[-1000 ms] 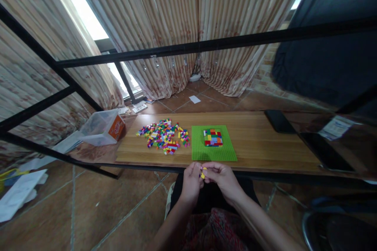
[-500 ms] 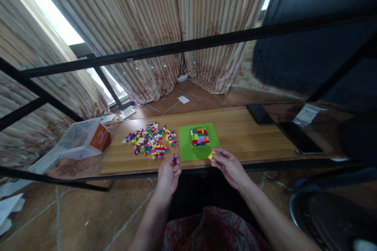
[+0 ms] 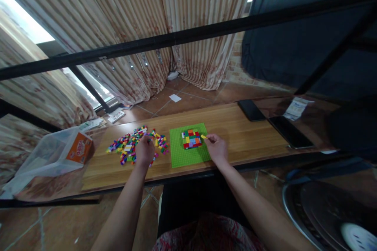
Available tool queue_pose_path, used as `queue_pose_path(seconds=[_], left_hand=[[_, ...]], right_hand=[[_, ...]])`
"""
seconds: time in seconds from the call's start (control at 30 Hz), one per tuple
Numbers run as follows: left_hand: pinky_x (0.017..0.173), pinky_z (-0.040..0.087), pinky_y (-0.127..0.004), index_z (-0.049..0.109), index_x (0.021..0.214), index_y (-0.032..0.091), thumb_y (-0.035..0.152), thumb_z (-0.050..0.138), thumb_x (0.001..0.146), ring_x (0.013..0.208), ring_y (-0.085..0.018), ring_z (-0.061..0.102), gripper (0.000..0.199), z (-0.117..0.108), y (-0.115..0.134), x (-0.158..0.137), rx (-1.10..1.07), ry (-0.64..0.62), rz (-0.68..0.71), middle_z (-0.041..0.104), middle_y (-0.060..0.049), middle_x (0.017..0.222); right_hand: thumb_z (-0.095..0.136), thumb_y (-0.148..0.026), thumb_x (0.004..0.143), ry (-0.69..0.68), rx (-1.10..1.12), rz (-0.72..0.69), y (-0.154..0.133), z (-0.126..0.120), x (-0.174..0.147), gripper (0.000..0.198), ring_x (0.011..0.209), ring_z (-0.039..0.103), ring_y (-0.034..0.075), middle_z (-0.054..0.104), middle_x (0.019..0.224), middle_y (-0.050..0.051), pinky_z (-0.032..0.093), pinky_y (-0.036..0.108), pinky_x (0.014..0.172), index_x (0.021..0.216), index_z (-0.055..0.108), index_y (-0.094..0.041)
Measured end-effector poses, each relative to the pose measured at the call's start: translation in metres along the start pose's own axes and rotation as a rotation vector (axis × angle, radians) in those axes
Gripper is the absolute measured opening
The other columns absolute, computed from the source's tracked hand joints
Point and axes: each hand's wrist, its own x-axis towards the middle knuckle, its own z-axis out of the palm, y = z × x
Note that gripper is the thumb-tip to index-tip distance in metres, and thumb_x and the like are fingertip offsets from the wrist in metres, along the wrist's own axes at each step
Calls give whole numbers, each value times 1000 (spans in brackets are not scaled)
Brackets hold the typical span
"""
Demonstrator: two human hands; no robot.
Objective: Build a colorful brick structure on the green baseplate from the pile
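On the wooden tabletop lies a green baseplate (image 3: 176, 157). A square block of coloured toy bricks (image 3: 192, 139) stands on its middle. My right hand (image 3: 217, 148) is closed, pinching a yellow toy brick (image 3: 204, 136) by the right side of that block. Over the heap of loose toy bricks (image 3: 126, 144) hovers my left hand (image 3: 145, 151), its fingers curled together. What the left fingers hold, if anything, is hidden behind the hand, as is part of the heap.
A clear plastic bin (image 3: 50, 157) with an orange label stands left of the table (image 3: 100, 176). Toward the right lie a black phone (image 3: 251, 110) and a larger dark tablet-like device (image 3: 291, 132), near a white packet (image 3: 297, 108). A black metal bar (image 3: 165, 41) crosses beyond the table.
My left hand has moved left and forward, from beside the baseplate to over the heap. My right hand has carried the yellow brick forward to the block's side. The view has shifted slightly.
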Motion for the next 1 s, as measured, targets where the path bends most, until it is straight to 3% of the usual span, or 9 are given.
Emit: queue_pose_path(seconds=[0.13, 0.33, 0.57, 0.7, 0.83, 1.0], left_hand=[[81, 45, -32, 68, 98, 15, 13, 42, 81, 90, -24, 63, 32, 8, -2, 4, 170, -35, 124, 68, -13, 98], [86, 45, -32, 68, 102, 15, 9, 42, 78, 96, -24, 62, 36, 14, -7, 6, 249, -93, 227, 68, -12, 98], [93, 41, -37, 69, 100, 13, 10, 45, 76, 98, -28, 61, 34, 15, -10, 3, 336, -96, 273, 67, -16, 97], [98, 38, -39, 69, 100, 13, 9, 44, 76, 105, -29, 57, 34, 12, -2, -1, 333, -20, 288, 67, -15, 101], [96, 41, -40, 66, 104, 14, 9, 44, 78, 106, -28, 55, 35, 13, 22, -18, 215, 37, 289, 65, -13, 107], [98, 44, -41, 60, 115, 14, 13, 47, 81, 110, -27, 55, 36, 32, 53, -53, -124, 12, 318, 62, -13, 113]], right_hand=[[57, -34, 79, 18, -219, -58, -6, 3, -11, 18, 73, 67, 20, 74, 81, 7, 47, 31, 69, 81, 69, -20], [57, -37, 83, 7, -378, -97, -16, 4, -20, 21, 72, 65, 21, 73, 80, 6, 44, 31, 67, 82, 71, -21], [55, -38, 84, -100, -245, -205, -11, 3, -19, 26, 82, 65, 22, 73, 89, 8, 47, 34, 75, 84, 73, -20], [55, -43, 81, -116, -35, -125, -1, 0, -9, 30, 80, 65, 22, 74, 85, 8, 48, 34, 75, 82, 72, -18], [59, -46, 77, -39, 79, 3, 6, 0, 4, 33, 72, 64, 20, 73, 79, 8, 48, 32, 70, 81, 72, -16], [63, -48, 73, -115, 34, 31, 6, 2, 15, 35, 68, 63, 20, 73, 74, 8, 45, 32, 66, 78, 72, -15]])
